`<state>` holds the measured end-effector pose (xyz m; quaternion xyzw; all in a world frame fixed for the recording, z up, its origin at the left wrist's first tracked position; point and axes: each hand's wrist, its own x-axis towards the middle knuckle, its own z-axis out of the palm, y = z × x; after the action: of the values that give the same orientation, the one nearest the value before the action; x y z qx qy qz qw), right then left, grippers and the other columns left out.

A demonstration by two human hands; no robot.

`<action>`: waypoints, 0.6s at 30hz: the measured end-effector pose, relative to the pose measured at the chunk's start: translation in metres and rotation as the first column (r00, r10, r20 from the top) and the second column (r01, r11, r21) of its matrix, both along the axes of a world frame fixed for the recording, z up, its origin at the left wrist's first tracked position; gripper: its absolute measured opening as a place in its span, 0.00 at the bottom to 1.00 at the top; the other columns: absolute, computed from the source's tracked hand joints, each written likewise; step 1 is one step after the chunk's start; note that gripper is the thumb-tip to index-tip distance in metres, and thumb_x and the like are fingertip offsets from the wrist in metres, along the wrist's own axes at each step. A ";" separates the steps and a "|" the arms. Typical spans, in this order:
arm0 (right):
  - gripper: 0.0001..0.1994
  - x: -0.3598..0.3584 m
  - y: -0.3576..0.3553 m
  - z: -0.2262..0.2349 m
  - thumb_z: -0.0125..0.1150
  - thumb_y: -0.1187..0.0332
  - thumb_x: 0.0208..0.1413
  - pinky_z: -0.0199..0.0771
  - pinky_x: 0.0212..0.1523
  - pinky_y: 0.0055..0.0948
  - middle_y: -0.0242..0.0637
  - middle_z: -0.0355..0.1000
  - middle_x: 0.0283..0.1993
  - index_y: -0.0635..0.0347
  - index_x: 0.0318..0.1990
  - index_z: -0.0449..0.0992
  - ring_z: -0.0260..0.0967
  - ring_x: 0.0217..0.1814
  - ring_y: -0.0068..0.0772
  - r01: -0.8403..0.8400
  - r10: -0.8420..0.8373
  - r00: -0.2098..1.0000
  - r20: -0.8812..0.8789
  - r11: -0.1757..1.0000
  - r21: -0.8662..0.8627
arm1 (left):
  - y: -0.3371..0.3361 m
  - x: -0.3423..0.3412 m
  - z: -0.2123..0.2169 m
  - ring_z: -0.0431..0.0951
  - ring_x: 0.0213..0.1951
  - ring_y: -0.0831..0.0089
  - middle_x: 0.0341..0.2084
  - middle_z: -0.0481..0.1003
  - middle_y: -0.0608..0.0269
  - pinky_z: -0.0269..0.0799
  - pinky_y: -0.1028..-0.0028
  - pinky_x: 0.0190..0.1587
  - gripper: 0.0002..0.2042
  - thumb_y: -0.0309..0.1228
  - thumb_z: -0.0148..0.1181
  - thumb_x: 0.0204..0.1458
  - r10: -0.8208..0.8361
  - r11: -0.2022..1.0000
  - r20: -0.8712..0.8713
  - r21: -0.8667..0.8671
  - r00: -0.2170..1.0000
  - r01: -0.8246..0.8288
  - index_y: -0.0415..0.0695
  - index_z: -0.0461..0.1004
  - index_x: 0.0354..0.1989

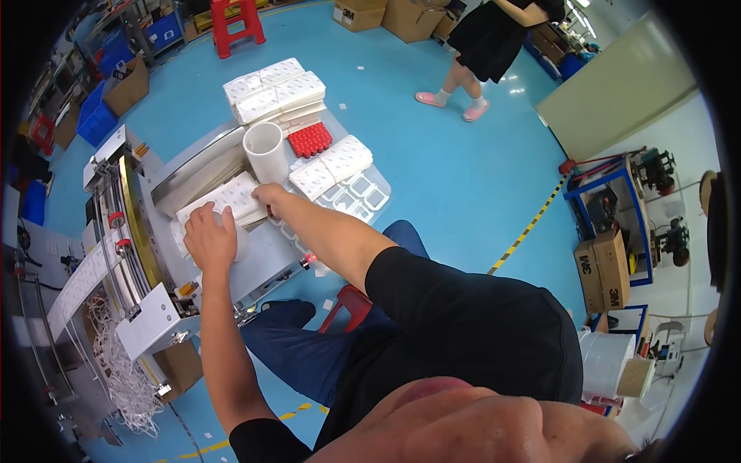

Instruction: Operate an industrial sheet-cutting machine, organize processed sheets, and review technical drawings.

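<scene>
A stack of white printed sheets [234, 194] lies on the metal table of a machine. My left hand [210, 239] rests over the near left part of this stack, its fingers stretched and apart. Beside that hand, a pale rounded thing [241, 241] is partly covered. At the stack's right end is my right hand [272, 197], with its fingers curled in; what they grip is hidden. A white cylinder [265, 151] stands upright just beyond the right hand. More sheets [202, 181] fill the metal trough behind the stack.
Banded sheet bundles [279, 94] and another bundle [332, 166] surround a red ridged piece [310, 140]. White square frames [361, 193] lie at the table's right. The roller machine [123, 231] stands left, above shredded strips [127, 370]. Beyond are a red stool [235, 23] and a person [494, 42].
</scene>
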<state>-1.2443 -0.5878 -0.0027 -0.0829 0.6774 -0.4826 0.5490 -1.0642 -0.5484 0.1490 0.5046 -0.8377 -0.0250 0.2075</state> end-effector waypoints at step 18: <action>0.13 0.022 0.003 0.004 0.60 0.62 0.51 0.57 0.22 0.37 0.39 0.72 0.35 0.59 0.40 0.73 0.69 0.28 0.34 -0.128 0.125 0.991 0.045 0.990 0.067 | 0.000 0.015 -0.005 0.68 0.51 0.57 0.47 0.70 0.56 0.62 0.58 0.51 0.19 0.46 0.53 0.53 0.032 0.999 0.002 0.030 0.999 -0.032 0.47 0.71 0.49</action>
<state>-1.2219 -0.5844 0.0015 -0.0969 0.6759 -0.4247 0.5945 -1.0490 -0.5483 0.1435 0.5213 -0.8290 -0.0339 0.1996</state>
